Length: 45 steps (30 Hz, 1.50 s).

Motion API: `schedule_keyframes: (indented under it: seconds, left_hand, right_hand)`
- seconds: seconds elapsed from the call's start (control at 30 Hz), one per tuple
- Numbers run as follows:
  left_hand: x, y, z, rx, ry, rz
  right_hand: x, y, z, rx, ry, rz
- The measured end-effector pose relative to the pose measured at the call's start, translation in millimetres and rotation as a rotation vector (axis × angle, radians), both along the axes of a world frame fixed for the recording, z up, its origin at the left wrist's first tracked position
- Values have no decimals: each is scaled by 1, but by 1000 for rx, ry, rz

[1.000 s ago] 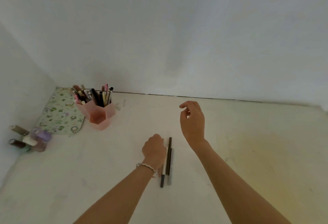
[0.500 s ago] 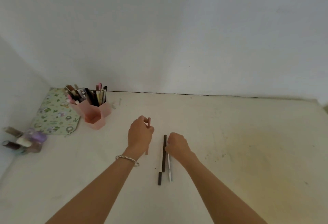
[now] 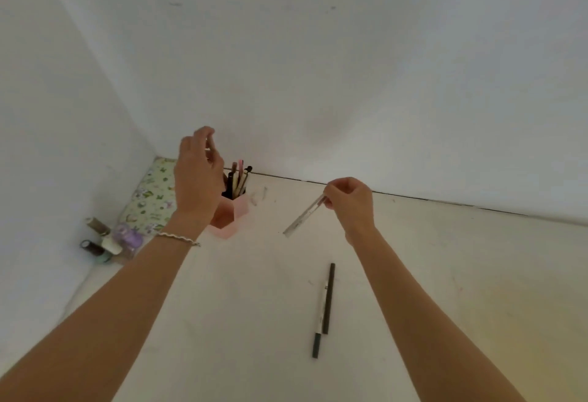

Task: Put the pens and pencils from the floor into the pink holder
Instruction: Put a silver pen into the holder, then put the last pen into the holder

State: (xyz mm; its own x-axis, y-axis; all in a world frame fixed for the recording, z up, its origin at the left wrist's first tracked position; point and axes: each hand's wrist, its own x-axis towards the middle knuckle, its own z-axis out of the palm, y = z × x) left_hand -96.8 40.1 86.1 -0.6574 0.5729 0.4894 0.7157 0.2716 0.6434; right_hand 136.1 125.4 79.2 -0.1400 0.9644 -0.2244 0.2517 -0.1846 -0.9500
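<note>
**Left hand above the holder, right hand pinching a clear pen**

I see my left hand [image 3: 197, 175] raised over the pink holder [image 3: 230, 215], with the back of the hand toward the camera and the forearm reaching up from the lower left. A silver bracelet [image 3: 176, 238] sits on this wrist. The fingers are loosely curled, partly spread; I cannot tell if they hold something, because the palm side is hidden. The hand covers the left part of the holder.

My right hand [image 3: 351, 202] is lifted to the right of the holder, well apart from it. Its fingertips are pressed together on one end of a clear pen [image 3: 304, 217], which hangs in the air and slants down to the left, not touching the floor.

The pink holder stands on the floor [image 3: 445, 274] near the corner of the walls, with several pens and pencils [image 3: 238, 179] upright inside it. Behind it, to the left, lies a flowered pouch [image 3: 149, 198], and in front of the pouch there is a group of small bottles [image 3: 109, 241].

Closer to me, between my forearms, two pens lie side by side on the floor and touch: a dark pencil [image 3: 328, 298] and a white pen with dark cap [image 3: 317, 325].
</note>
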Motion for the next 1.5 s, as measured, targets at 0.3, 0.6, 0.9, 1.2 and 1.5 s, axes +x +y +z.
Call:
schedule_keyframes:
  seconds: [0.3, 0.6, 0.9, 1.2, 1.5]
  left_hand:
    - [-21, -7, -28, -237, 522, 60]
    - [-33, -23, 8, -24, 342, 20]
    - [15, -39, -11, -50, 154, -64]
    - [175, -33, -85, -930, -389, -405]
    - [199, -34, -103, -841, -309, -399]
  right_hand:
    - [-61, -25, 14, 342, 85, 85]
    - [-121, -38, -18, 722, -81, 285]
    - [-111, -40, -29, 982, -364, 305]
    - [-9, -11, -22, 771, -289, 26]
    - [75, -17, -41, 537, -431, 12]
